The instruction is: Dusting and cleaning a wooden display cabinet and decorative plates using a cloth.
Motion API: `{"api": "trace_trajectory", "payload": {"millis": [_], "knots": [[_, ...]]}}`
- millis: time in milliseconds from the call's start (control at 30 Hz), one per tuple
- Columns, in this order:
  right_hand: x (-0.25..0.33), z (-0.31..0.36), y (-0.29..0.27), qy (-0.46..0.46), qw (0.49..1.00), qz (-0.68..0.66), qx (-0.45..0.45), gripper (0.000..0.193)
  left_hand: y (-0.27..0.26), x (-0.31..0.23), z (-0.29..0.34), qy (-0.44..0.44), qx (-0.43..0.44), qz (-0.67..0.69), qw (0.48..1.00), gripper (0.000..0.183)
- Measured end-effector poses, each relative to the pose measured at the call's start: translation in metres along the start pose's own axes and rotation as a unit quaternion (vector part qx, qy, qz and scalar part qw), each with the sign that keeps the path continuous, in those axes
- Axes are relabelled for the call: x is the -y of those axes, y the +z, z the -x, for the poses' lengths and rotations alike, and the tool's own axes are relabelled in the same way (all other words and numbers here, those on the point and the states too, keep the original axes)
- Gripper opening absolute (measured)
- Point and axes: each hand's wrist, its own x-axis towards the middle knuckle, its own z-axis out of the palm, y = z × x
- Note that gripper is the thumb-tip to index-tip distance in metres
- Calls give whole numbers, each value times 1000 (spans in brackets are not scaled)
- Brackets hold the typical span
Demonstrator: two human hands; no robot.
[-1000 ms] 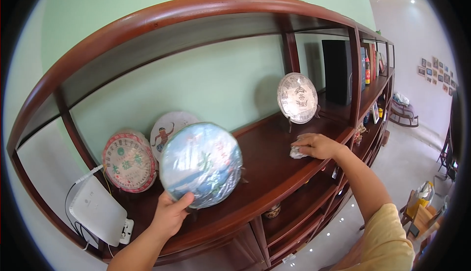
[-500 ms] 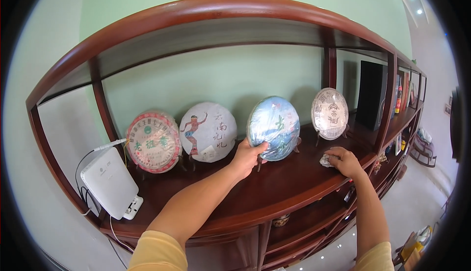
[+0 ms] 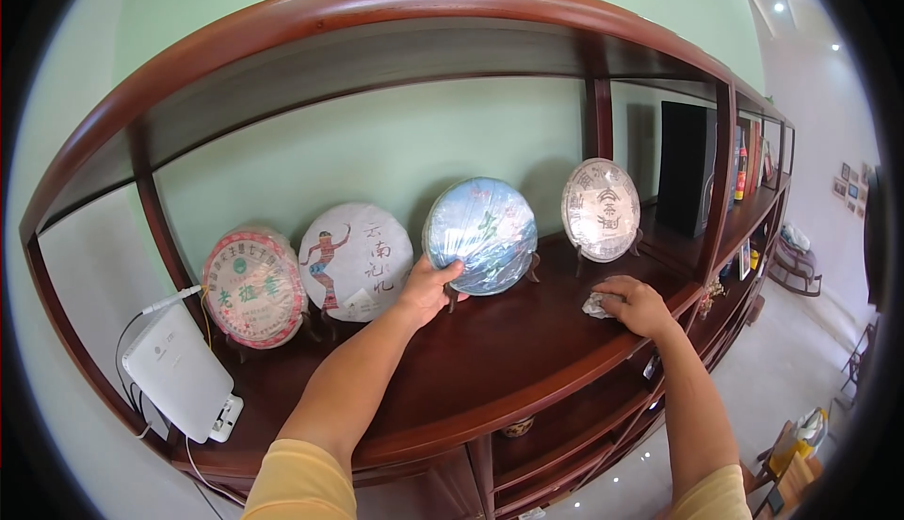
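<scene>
My left hand (image 3: 431, 287) grips the lower left edge of a round tea cake in a blue wrapper (image 3: 485, 238), thumb on its front and the other fingers mostly hidden behind it. The cake stands upright on a small dark stand (image 3: 534, 269). My right hand (image 3: 640, 307) is closed on a crumpled whitish cloth (image 3: 595, 304), pressed to the dark red wooden shelf (image 3: 527, 351) in front of a smaller beige tea cake (image 3: 603, 209). Left of the blue cake stand a white-wrapped cake with a dancing figure (image 3: 358, 261) and a red-rimmed cake (image 3: 254, 289).
A white router (image 3: 179, 369) with cables and a white power strip (image 3: 226, 418) stands at the shelf's left end. A black box-shaped speaker (image 3: 685, 167) is behind the right upright (image 3: 723, 181). The upper shelf board (image 3: 424, 2) overhangs the cakes.
The view has swung slightly right, so everything sits farther left. The blue tea cake has turned to face me more fully, still in my left hand. My right hand remains on the cloth.
</scene>
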Motion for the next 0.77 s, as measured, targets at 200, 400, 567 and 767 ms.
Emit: {"api": "trace_trajectory", "payload": {"millis": [200, 400, 567, 767], "knots": [[-2, 0, 0, -2, 1000, 12, 8, 32, 3, 1, -7, 17, -41, -34, 998, 39], [0, 1, -2, 1, 1000, 14, 12, 31, -1, 20, -27, 96, -141, -83, 982, 36], [-8, 2, 3, -9, 1000, 19, 7, 31, 16, 14, -21, 121, -206, -109, 965, 35], [0, 3, -2, 8, 999, 32, 15, 32, 14, 17, -25, 138, -226, -104, 959, 35]]}}
